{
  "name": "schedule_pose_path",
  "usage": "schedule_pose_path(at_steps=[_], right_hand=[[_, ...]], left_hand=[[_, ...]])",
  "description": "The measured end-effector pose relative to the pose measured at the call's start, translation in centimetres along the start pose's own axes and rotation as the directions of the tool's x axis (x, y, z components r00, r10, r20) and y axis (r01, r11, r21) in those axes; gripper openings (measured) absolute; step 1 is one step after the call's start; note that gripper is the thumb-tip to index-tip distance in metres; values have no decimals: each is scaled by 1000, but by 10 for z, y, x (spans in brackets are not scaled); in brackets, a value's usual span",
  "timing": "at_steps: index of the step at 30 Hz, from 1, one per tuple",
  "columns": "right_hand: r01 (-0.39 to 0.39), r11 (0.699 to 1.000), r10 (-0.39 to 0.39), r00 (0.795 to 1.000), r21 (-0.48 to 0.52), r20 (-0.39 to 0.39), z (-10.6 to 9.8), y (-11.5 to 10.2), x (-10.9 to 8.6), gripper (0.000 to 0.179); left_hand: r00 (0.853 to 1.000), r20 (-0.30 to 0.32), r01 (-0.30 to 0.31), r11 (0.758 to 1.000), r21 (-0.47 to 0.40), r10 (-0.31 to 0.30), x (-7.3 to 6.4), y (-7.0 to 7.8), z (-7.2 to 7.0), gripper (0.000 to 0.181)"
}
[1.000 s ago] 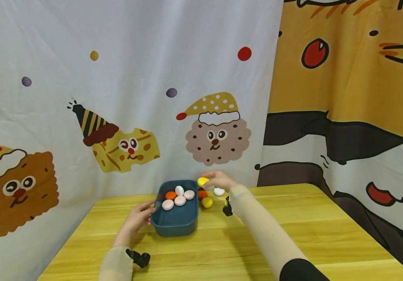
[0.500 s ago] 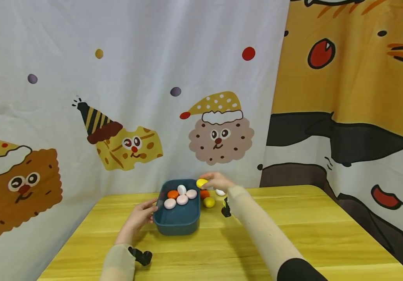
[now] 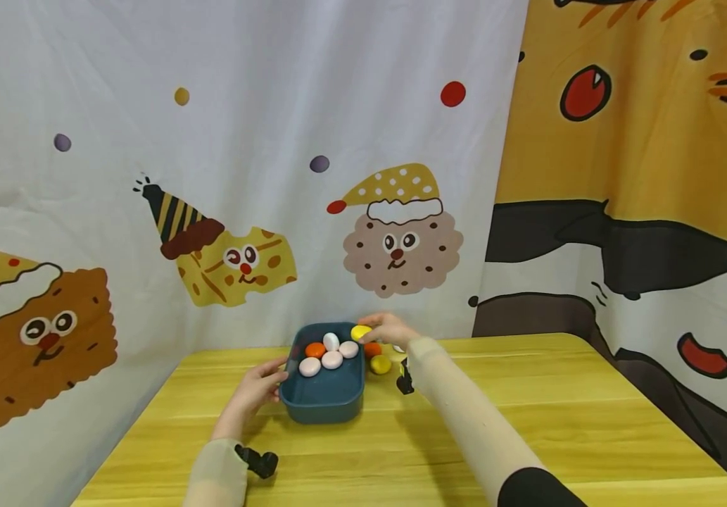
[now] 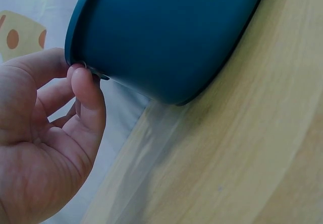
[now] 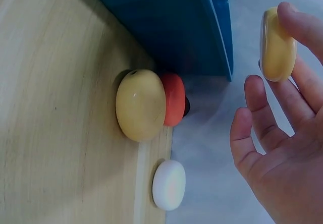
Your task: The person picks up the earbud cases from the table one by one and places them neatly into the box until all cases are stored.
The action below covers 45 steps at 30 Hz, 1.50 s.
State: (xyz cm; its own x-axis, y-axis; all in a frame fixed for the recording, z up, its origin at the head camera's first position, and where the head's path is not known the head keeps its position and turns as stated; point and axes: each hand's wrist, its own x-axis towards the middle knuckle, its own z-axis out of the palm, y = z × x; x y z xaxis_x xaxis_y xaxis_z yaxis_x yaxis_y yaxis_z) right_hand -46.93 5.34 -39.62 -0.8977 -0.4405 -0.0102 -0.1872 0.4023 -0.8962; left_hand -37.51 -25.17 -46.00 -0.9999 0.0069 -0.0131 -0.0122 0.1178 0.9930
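My left hand (image 3: 255, 391) holds the left side of a dark teal bin (image 3: 321, 414); in the left wrist view its thumb and fingers pinch the bin's edge. Inside the bin lie a white oval piece (image 3: 331, 342), an orange one (image 3: 315, 350) and several pale pink ones (image 3: 310, 367). Between thumb and fingers, my right hand (image 3: 391, 329) pinches a smooth yellow oval piece (image 5: 279, 50), raised near the bin's back right corner. Below that hand, another yellow oval (image 5: 140, 105), an orange one (image 5: 174, 99) and a white one (image 5: 169, 184) rest beside the bin.
The bin stands toward the back of a wooden table (image 3: 528, 422), close to a white curtain (image 3: 243, 105) with printed cartoon figures. A second printed curtain (image 3: 559, 162) hangs on the right. Black wrist cameras (image 3: 258, 461) sit on both wrists.
My right hand has moved slightly left with the yellow oval piece, closer over the bin's back right corner. The left hand keeps its hold on the bin. The head view has shifted a little.
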Motion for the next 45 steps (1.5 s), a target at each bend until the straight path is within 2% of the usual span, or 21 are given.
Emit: schedule_pose_path(at_steps=[10, 21, 24, 29, 41, 45], right_hand=[[18, 1000, -18, 1000, -9, -5, 8, -8, 0, 51], [-3, 1000, 3, 1000, 17, 13, 9, -10, 9, 54], [-8, 1000, 8, 1000, 22, 10, 10, -12, 10, 55], [-36, 999, 36, 999, -20, -5, 12, -11, 11, 54], [-47, 990, 48, 999, -135, 2, 18, -13, 4, 50], [-47, 991, 48, 999, -125, 3, 18, -14, 1, 49]], left_hand=[[1000, -1, -6, 1000, -11, 6, -2, 1, 1, 47], [1000, -10, 7, 1000, -7, -7, 3, 4, 5, 46], [1000, 5, -3, 1000, -4, 3, 3, 4, 4, 47], [1000, 17, -9, 1000, -6, 10, 2, 2, 3, 47], [1000, 13, -4, 1000, -25, 5, -1, -1, 1, 46], [1000, 19, -8, 1000, -20, 8, -2, 0, 0, 46]])
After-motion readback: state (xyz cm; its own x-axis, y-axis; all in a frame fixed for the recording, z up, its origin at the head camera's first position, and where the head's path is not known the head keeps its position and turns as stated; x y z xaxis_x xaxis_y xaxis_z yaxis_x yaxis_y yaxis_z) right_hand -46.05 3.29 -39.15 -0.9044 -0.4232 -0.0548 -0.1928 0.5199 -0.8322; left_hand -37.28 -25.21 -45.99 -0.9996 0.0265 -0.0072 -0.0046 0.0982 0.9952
